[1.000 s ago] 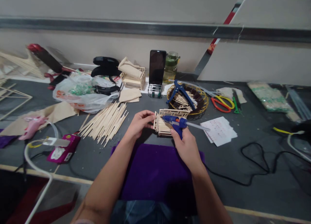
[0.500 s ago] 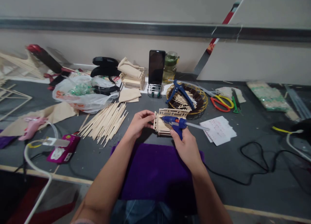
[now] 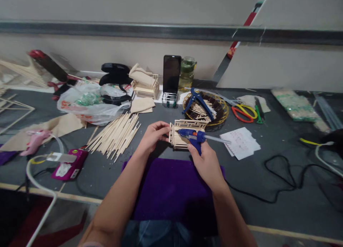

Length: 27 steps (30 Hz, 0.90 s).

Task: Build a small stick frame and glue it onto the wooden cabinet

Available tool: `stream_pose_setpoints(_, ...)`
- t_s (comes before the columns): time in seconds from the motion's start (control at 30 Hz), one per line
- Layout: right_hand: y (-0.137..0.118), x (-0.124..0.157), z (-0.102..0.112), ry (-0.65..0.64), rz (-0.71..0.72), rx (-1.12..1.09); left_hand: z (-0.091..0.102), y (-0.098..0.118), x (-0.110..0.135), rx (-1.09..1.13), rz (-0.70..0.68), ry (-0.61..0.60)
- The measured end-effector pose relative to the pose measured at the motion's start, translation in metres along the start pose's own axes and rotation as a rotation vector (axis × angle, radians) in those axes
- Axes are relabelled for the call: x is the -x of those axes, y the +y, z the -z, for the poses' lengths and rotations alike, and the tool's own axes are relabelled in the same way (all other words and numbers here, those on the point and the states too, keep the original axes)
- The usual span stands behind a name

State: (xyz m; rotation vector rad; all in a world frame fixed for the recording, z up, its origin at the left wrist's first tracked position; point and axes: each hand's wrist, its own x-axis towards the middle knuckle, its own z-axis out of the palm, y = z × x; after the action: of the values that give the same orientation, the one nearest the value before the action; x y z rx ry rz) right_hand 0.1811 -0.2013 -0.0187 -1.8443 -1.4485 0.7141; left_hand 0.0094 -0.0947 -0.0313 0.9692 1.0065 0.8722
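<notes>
My left hand (image 3: 152,135) grips the left side of a small frame built of wooden sticks (image 3: 179,135) that rests on the dark table (image 3: 268,190). My right hand (image 3: 205,164) is closed around the handle of a blue glue gun (image 3: 193,135), whose nozzle points left onto the top of the stick frame. A clear glue stick juts from the gun's back toward the right. A purple cloth (image 3: 171,190) lies just in front of both hands.
A pile of loose wooden sticks (image 3: 115,134) lies left of my hands. Behind are a wire basket (image 3: 223,113) with sticks and a blue tool, a phone (image 3: 171,74) on a stand, a jar, scissors (image 3: 243,113), a paper (image 3: 241,143), a plastic bag (image 3: 91,104) and black cables (image 3: 281,168).
</notes>
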Motion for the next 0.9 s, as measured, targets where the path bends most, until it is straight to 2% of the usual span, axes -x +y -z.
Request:
stream_pose_setpoints(0.23,-0.0016,0.0023,0.0027,-0.018,-0.014,0.046,0.0008,-0.0012,-0.0007,-0.001,-0.003,-0.004)
stream_pose_setpoints(0.47,-0.0025,0.0037,0.0026,-0.044,-0.028,-0.008,0.0008,-0.0009,-0.0004,-0.002,-0.004,-0.005)
stream_pose_setpoints(0.9,0.0021,0.003,-0.0004,0.017,0.049,-0.023,0.0009,0.0011,0.0004,-0.01,0.001,0.012)
